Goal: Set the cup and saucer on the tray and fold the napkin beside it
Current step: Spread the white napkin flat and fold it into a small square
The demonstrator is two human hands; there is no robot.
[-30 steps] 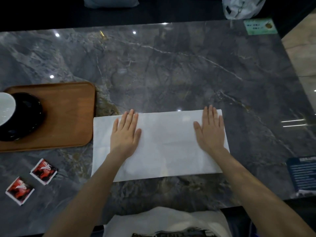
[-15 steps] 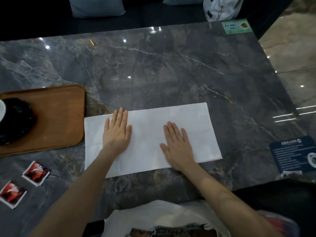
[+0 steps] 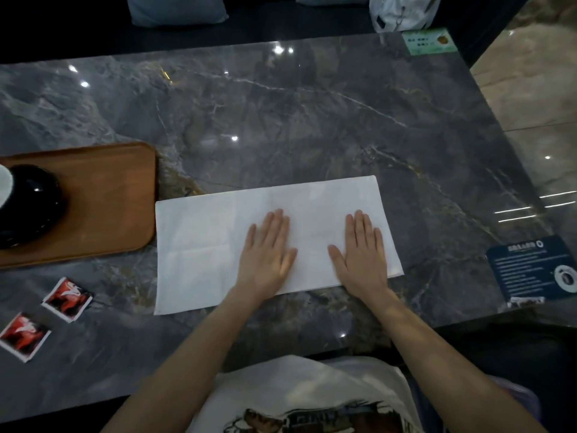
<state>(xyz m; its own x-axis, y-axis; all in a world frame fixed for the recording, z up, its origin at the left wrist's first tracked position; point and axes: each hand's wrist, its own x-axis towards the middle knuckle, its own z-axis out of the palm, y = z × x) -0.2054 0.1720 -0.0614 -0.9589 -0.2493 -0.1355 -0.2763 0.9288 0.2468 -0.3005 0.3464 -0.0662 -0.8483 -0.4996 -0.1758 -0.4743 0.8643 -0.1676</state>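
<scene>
A white napkin (image 3: 206, 245) lies flat on the dark marble table (image 3: 312, 120), folded into a long rectangle just right of the wooden tray (image 3: 109, 207). My left hand (image 3: 268, 254) presses palm-down on the napkin's middle. On its right end my right hand (image 3: 362, 254) lies flat as well. Both hands have fingers extended and hold nothing. A black saucer (image 3: 34, 207) sits on the tray at the left frame edge, and a white cup (image 3: 4, 189) on it is mostly cut off.
Two red sachets (image 3: 67, 299) (image 3: 23, 335) lie near the table's front left. A dark blue card (image 3: 534, 270) rests at the right front edge, a green card (image 3: 429, 42) at the far right corner. Cushions and a white bag (image 3: 402, 10) sit beyond the table.
My left hand has slid right from the napkin's left part to its middle. My right hand went from the right end to the middle and back to the right end.
</scene>
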